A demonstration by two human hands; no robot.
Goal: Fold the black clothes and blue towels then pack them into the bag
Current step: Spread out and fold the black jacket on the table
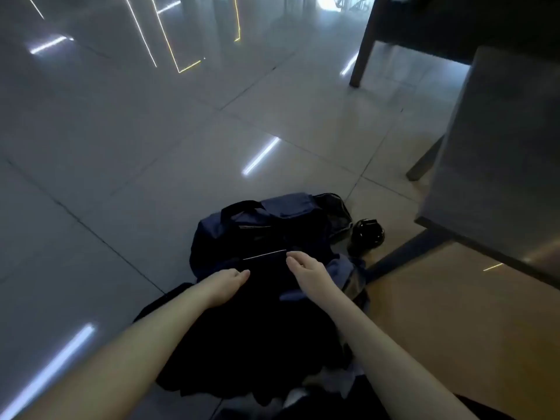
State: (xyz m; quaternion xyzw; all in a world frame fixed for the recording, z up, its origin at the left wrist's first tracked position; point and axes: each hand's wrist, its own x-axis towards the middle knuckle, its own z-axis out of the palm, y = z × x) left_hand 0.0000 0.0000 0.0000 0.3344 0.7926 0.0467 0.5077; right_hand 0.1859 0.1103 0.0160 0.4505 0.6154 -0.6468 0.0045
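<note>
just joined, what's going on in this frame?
A person works on a tiled floor, both arms reaching forward. The left hand and right hand are at a heap of black clothes, just in front of a navy bag. It is too dark to tell whether the fingers grip the fabric. A blue towel lies crumpled beside the right hand, not yet folded.

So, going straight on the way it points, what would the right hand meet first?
Probably the dark blue bag, just ahead of the right hand; depth is unclear, so the black clothes below might come first.
</note>
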